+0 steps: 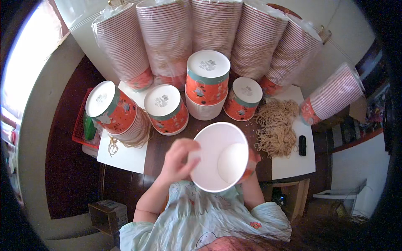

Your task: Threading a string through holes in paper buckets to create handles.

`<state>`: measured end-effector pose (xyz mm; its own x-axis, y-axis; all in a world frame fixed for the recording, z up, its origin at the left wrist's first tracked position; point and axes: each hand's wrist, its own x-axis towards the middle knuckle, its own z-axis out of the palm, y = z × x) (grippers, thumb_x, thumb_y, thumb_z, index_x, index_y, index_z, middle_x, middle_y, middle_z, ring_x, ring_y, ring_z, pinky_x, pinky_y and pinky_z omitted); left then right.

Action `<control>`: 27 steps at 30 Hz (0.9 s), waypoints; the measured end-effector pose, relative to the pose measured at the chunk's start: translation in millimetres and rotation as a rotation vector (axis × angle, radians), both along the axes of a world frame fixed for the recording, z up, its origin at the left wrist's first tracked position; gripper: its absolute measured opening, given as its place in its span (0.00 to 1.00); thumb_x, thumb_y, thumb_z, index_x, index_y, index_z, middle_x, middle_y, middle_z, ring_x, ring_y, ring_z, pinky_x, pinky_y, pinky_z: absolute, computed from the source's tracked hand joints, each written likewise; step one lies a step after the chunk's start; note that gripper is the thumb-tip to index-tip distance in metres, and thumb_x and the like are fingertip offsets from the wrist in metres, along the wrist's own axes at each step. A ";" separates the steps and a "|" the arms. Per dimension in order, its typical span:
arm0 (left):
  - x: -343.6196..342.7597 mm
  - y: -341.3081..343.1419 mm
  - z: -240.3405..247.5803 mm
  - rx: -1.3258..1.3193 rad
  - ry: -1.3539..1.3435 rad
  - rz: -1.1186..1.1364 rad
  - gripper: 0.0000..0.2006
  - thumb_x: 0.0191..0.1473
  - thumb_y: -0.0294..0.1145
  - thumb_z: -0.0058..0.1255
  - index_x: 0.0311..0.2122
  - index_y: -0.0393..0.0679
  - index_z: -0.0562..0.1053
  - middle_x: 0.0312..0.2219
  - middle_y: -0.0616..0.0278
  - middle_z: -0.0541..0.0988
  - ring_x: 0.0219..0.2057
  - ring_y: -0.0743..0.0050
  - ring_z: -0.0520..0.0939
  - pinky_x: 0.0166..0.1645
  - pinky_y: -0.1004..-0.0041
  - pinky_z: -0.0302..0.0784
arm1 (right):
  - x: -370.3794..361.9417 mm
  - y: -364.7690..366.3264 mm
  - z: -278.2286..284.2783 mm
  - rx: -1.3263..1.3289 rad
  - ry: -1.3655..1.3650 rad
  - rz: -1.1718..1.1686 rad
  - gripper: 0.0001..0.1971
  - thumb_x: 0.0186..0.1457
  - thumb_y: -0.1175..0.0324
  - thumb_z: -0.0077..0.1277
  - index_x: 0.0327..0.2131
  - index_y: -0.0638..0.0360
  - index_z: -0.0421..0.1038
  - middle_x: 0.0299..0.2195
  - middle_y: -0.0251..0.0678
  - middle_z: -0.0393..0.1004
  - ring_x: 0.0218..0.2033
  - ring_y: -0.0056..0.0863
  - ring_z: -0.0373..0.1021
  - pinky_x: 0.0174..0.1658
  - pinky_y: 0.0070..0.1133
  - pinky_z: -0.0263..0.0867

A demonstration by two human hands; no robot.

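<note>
Tipped toward me is a large paper bucket [233, 163], its white inside and round bottom showing, with a bit of red outer wall at the right. My right hand [253, 162] grips that outer wall from the right, mostly hidden behind the bucket. At the left rim is my left hand [181, 160], slightly blurred, fingers curled and thumb bent against the edge. Whether it also pinches something thin, I cannot tell. Beyond the hands, a red and green bucket [166, 109] and another bucket [243, 99] stand upside down on the dark table [161, 152].
Tall plastic-wrapped bucket stacks [165, 42] line the back. A stack [207, 85] stands mid-table; another stack [121, 113] at left has tan string [112, 147] around it. At right are a string pile [275, 129], a black object [302, 145] and a wrapped stack [333, 94].
</note>
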<state>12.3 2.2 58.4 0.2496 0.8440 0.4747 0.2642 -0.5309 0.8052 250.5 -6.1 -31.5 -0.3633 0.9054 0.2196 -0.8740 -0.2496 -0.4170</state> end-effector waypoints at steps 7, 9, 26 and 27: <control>12.9 23.5 -15.4 -0.297 0.059 0.135 0.14 0.43 0.29 0.52 0.37 0.37 0.69 0.29 0.52 0.75 0.30 0.63 0.77 0.34 0.73 0.72 | -12.7 -5.1 8.9 -0.057 -0.061 -0.011 0.56 0.24 0.43 0.61 0.56 0.52 0.40 0.56 0.41 0.47 0.57 0.38 0.45 0.58 0.38 0.41; 13.4 25.1 -21.6 -0.331 0.078 0.195 0.11 0.43 0.30 0.52 0.33 0.36 0.69 0.23 0.53 0.75 0.25 0.65 0.78 0.30 0.74 0.72 | -14.1 -5.4 10.7 -0.007 -0.118 -0.046 0.54 0.26 0.44 0.61 0.55 0.53 0.43 0.56 0.39 0.45 0.58 0.37 0.43 0.58 0.37 0.40; 13.0 12.2 -41.4 0.080 0.139 -0.089 0.10 0.32 0.27 0.56 0.24 0.41 0.69 0.20 0.60 0.73 0.22 0.60 0.75 0.26 0.70 0.70 | 9.8 38.5 35.4 0.488 -1.034 0.261 0.10 0.47 0.73 0.49 0.36 0.61 0.67 0.35 0.35 0.70 0.37 0.24 0.67 0.42 0.21 0.62; 14.4 11.8 -43.3 0.180 0.093 -0.132 0.10 0.32 0.27 0.56 0.24 0.42 0.69 0.20 0.61 0.73 0.22 0.62 0.75 0.26 0.71 0.70 | 1.7 39.2 49.2 0.481 -1.033 0.255 0.10 0.47 0.73 0.49 0.36 0.61 0.67 0.35 0.35 0.70 0.37 0.24 0.67 0.42 0.21 0.62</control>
